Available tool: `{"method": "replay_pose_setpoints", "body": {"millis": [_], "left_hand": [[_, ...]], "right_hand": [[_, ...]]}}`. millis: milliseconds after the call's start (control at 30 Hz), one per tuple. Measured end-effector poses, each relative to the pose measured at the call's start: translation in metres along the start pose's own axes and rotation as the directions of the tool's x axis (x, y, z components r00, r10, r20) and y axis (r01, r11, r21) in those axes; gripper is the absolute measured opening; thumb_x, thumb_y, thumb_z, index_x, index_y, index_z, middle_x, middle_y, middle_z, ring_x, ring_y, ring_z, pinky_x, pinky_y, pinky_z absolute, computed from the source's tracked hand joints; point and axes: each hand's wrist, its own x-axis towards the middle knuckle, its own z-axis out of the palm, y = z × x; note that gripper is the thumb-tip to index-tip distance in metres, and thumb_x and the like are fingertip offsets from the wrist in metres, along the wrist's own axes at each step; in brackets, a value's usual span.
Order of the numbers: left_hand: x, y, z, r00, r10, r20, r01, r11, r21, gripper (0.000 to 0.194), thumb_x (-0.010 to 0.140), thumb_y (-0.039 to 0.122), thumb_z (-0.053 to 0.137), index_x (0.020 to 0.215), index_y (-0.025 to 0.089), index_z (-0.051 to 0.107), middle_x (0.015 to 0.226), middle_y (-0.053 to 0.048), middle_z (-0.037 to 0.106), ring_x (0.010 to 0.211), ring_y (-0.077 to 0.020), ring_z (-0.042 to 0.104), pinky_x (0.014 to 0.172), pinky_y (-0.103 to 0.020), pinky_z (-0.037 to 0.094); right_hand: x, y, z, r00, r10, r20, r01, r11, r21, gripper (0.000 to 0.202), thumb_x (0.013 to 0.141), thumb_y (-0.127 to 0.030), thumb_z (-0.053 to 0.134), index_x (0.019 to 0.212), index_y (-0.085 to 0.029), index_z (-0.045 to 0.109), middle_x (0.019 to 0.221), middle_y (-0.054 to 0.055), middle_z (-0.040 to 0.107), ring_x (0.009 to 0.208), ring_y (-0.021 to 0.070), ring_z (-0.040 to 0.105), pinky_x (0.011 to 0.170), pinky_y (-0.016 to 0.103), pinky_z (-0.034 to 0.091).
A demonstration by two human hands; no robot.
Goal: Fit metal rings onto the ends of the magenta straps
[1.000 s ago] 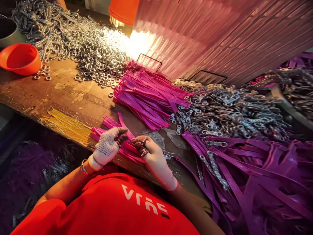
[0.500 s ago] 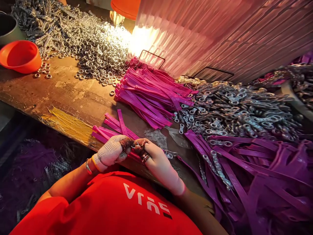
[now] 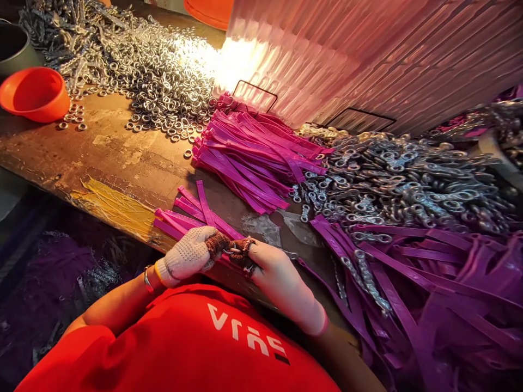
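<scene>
My left hand, in a dotted white glove with brown fingertips, is closed in a pinch above the table's front edge. Facing it, my right hand is also closed, in a pale glove with dark, worn fingertips. Between the two sets of fingertips a bit of a small metal link shows; the fingers cover most of it. Several loose magenta straps lie just beyond and under my hands. Farther back is a thick bundle of magenta straps.
Metal rings are heaped at the back left, near an orange bowl and a dark pot. Metal links are piled at right, above purple straps. A corrugated panel stands at the back.
Both hands have shifted slightly to the right, still fingertip to fingertip. My right wrist has moved a little right and down. The yellowish thing under the orange lamp shade no longer shows.
</scene>
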Motion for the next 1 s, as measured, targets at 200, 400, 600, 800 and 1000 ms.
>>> {"method": "replay_pose_setpoints", "body": {"millis": [200,400,600,800,1000], "left_hand": [[0.005,-0.003,-0.007,0.994,0.104,0.037,-0.109,0.97,0.218,0.041,0.096,0.048,0.047,0.07,0.017,0.054,0.059,0.002,0.051,0.054,-0.0107,0.045,0.051,-0.022,0.032],[0.055,-0.005,-0.061,0.808,0.434,-0.398,-0.051,0.725,0.687,0.012,0.09,0.026,0.059,0.086,0.017,0.066,0.085,-0.009,0.064,0.084,-0.022,0.058,0.08,-0.028,0.041],[0.111,-0.003,-0.054,0.826,0.323,-0.463,0.263,0.505,0.822,0.026,0.092,0.012,0.042,0.106,0.009,0.064,0.101,-0.018,0.062,0.084,-0.0255,0.062,0.076,-0.032,0.044],[0.117,-0.002,-0.051,0.877,0.325,-0.354,0.1,0.598,0.796,0.025,0.084,0.01,0.056,0.107,0.009,0.067,0.101,-0.016,0.067,0.095,-0.0264,0.062,0.084,-0.032,0.046],[0.052,0.02,-0.042,0.987,0.14,-0.079,-0.123,0.974,0.19,0.018,0.085,0.025,0.062,0.095,0.015,0.072,0.066,-0.001,0.063,0.049,-0.0094,0.045,0.048,-0.021,0.035]], "right_hand": [[-0.001,-0.004,0.007,0.998,0.056,-0.039,-0.049,0.986,0.157,0.022,0.092,-0.022,0.048,0.096,-0.021,0.07,0.092,0.006,0.074,0.083,0.021,0.067,0.073,0.03,0.05],[0.009,0.001,0.009,0.972,0.059,-0.228,-0.014,0.981,0.191,0.022,0.092,-0.025,0.051,0.103,-0.021,0.07,0.101,0.009,0.073,0.095,0.0225,0.067,0.086,0.036,0.051],[0.024,0.012,0.018,0.966,0.056,-0.254,-0.008,0.982,0.187,0.021,0.091,-0.028,0.054,0.101,-0.02,0.071,0.097,0.009,0.074,0.091,0.0228,0.068,0.084,0.036,0.052],[0.022,0.013,0.023,0.967,0.031,-0.254,0.027,0.975,0.221,0.033,0.091,-0.022,0.049,0.116,-0.019,0.069,0.112,0.01,0.073,0.106,0.0245,0.067,0.093,0.039,0.052],[0.013,0.005,0.005,0.96,-0.037,-0.276,0.013,0.996,-0.087,0.046,0.083,-0.01,0.046,0.122,-0.02,0.066,0.105,0.011,0.073,0.102,0.0269,0.064,0.091,0.042,0.05]]}}
